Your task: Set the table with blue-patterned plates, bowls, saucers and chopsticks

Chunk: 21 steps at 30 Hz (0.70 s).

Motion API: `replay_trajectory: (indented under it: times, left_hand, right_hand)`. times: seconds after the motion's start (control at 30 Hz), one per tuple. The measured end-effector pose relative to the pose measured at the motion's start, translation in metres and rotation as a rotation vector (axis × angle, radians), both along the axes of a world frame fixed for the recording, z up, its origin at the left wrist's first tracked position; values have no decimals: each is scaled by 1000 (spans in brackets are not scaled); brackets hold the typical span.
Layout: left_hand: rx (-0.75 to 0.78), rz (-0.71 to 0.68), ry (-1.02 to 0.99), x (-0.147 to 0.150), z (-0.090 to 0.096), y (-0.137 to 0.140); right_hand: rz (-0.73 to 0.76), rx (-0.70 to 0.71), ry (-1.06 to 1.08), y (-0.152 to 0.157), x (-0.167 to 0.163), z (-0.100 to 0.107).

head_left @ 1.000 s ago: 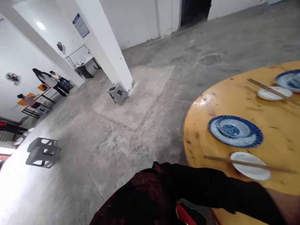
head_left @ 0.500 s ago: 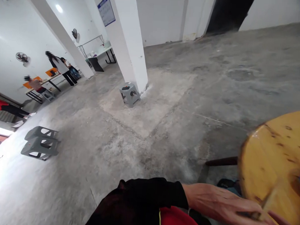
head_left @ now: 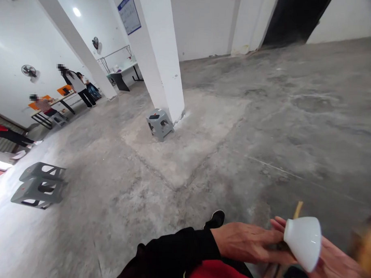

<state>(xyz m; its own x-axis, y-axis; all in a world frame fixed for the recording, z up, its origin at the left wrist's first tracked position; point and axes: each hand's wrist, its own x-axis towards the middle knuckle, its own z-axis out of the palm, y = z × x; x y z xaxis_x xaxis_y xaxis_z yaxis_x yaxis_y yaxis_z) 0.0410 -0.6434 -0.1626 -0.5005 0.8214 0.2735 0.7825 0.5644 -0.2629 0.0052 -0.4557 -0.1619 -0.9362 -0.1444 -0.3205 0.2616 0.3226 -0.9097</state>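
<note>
A small glossy white cup [head_left: 305,242] lies tilted on its side between my hands, its narrow foot toward my left hand. My right hand [head_left: 336,264] is behind and below the cup, cradling it, with fingertips showing past the foot. From the left, my left hand [head_left: 255,240] in its black sleeve reaches up to the cup's foot, fingers closed. The pale tip of a thin wooden stick [head_left: 298,210] rises behind the cup; the stick seems to run through my left hand, but its middle is hidden.
A blurred wooden table edge [head_left: 368,251] is at the far right. My black shoe [head_left: 217,218] rests on the concrete floor. Grey plastic stools [head_left: 39,190] stand at left, another stool [head_left: 160,124] by a white pillar [head_left: 164,53]. Several people are at the back left.
The white cup has come into view between my hands. My left hand has shifted left and slightly up, away from the table. The view has turned, leaving the table mostly out of frame.
</note>
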Motion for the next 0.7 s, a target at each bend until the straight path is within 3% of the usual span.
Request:
replay_trajectory:
  times: [0.07,0.13,0.33,0.4,0.47,0.53,0.6,0.7]
  left_hand:
    - [58,-1,-111,-44,-1,-5]
    - [164,20,-264,-82,1,-10]
    - [685,44,-774,-160,8,-26]
    - [911,146,-1005,-186,6,-31]
    - [1098,288,-1369,-220,3,-34]
    - [1115,311,-1841,-260,3,-32]
    - [997,211,-2204,-304,5,-25]
    - [910,129,-2338,-366,11,-9]
  right_hand:
    - [-173,-267,-175,-7,-39,-1]
    - [-283,-424,-268,-12,-75,-2]
    - [-462,-645,-223,-32,-159,5]
    - [-515,-689,-170,-40,-185,13]
    - [-563,-713,-105,-44,-213,20]
    - [-607,-730,-53,-46,-240,26]
    - [-652,-740,-19,-45,-267,29]
    - [-746,-747,45,-42,-304,33]
